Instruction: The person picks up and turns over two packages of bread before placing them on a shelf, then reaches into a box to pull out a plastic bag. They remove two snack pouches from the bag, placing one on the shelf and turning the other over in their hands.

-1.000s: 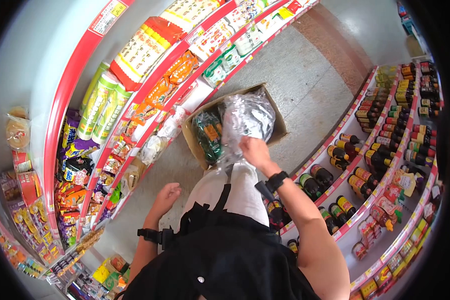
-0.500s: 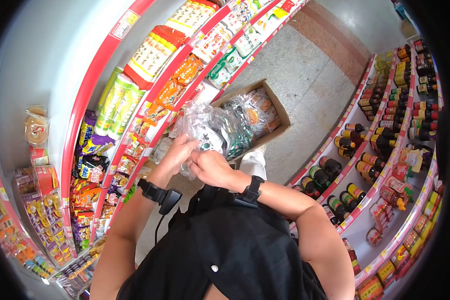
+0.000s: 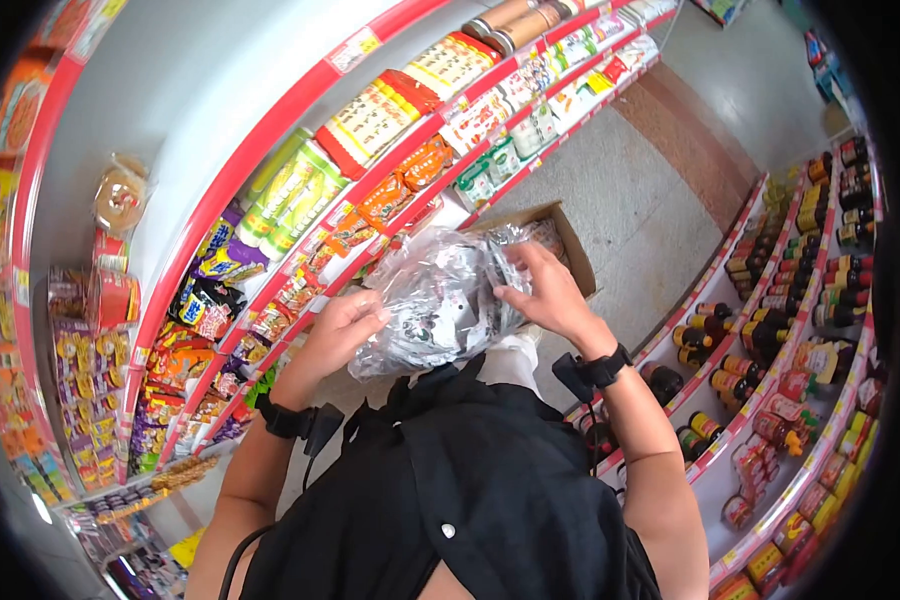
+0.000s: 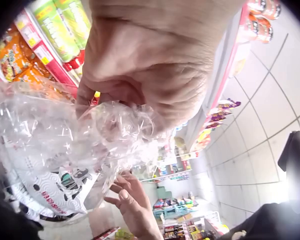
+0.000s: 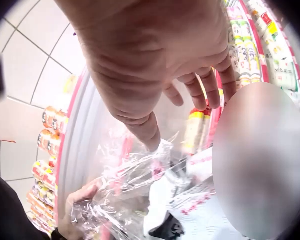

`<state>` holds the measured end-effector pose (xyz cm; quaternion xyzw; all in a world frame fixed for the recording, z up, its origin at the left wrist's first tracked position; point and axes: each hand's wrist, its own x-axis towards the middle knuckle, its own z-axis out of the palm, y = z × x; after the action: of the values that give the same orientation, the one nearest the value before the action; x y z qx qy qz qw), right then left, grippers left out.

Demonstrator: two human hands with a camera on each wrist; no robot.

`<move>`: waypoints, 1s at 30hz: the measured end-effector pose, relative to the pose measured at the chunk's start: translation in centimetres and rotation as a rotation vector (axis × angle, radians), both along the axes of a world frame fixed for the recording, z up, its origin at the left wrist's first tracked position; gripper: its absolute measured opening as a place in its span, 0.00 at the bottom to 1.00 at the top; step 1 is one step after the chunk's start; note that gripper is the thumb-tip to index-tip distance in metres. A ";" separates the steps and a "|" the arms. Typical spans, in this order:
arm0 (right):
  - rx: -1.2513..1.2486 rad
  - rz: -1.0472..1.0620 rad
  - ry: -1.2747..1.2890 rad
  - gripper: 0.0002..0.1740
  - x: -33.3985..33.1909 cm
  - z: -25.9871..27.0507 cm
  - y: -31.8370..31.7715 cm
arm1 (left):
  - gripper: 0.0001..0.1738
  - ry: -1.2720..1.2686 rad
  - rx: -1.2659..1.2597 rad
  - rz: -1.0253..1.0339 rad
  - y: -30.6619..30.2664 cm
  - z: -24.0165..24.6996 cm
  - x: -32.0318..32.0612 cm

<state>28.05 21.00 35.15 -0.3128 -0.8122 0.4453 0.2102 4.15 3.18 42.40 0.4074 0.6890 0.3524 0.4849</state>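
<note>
A clear plastic bag point(image 3: 435, 310) with white-and-black printed packets point(image 4: 65, 187) inside is held up in front of my body. My left hand point(image 3: 342, 330) grips the crinkled plastic on the bag's left side, fingers curled into it in the left wrist view. On the opposite side, my right hand point(image 3: 550, 290) has its fingers spread and loosely bent, with the thumb point(image 5: 149, 132) right at the plastic. Behind the bag stands an open cardboard box point(image 3: 582, 258) on the floor, partly hidden by the bag and right hand.
Red-edged shelves point(image 3: 255, 165) with snack packs and long green-and-white packages point(image 3: 295, 195) line the left. Along the right, more shelves carry dark sauce bottles point(image 3: 740, 345). Grey floor point(image 3: 620, 160) lies between them.
The right hand left the box area and joined the left at the bag. The bag has come closer to my body, and the right hand has since spread apart from the left.
</note>
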 end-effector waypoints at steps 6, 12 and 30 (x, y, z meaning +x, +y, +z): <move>0.266 0.097 0.277 0.16 -3.3 4.6 -0.8 | 0.14 0.018 0.123 -0.131 1.8 3.3 1.8; -0.159 -0.040 0.431 0.09 -3.2 7.2 -0.7 | 0.16 -0.233 0.267 0.090 0.8 5.1 -0.6; -0.318 -0.371 0.634 0.11 1.4 14.8 3.3 | 0.04 -0.818 0.537 0.492 -4.7 5.7 -8.6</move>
<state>29.50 24.32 49.95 -0.3299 -0.5577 0.5944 0.4763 -4.45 -1.55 48.05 0.1731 0.4050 0.7486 0.4956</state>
